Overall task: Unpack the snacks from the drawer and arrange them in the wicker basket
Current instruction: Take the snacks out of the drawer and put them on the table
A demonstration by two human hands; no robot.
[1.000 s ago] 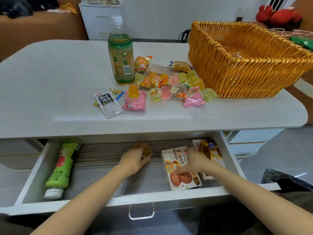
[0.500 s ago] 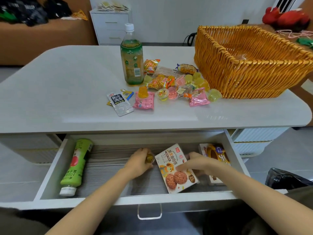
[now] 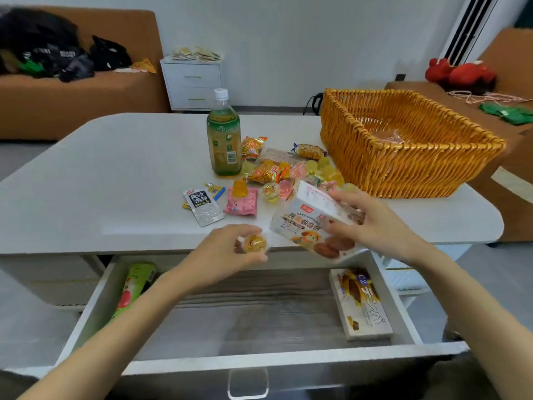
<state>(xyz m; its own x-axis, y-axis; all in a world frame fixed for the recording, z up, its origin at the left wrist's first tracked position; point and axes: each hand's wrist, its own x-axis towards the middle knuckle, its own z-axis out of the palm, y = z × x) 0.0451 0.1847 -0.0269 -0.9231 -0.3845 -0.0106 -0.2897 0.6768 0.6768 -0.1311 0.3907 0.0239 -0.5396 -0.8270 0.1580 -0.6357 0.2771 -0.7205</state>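
**Both hands full above the open drawer**

Nearest, the drawer is pulled out, with a green bottle lying along its left side and a flat box at its right. Above its back edge the left hand pinches a small yellow jelly cup. The right hand grips a tilted cookie box over the front edge of the table. Beyond, loose snacks lie beside an upright tea bottle, and the wicker basket stands just right of them.

Light: bright, even, soft indoor light.
Glare: pale sheen on the worktop towards its front edge.
Shadow: dimmer inside the drawer, under the worktop.
Blur: left hand and right hand slightly smeared; drawer floor soft.
Edges: wide-angle bending of straight lines.
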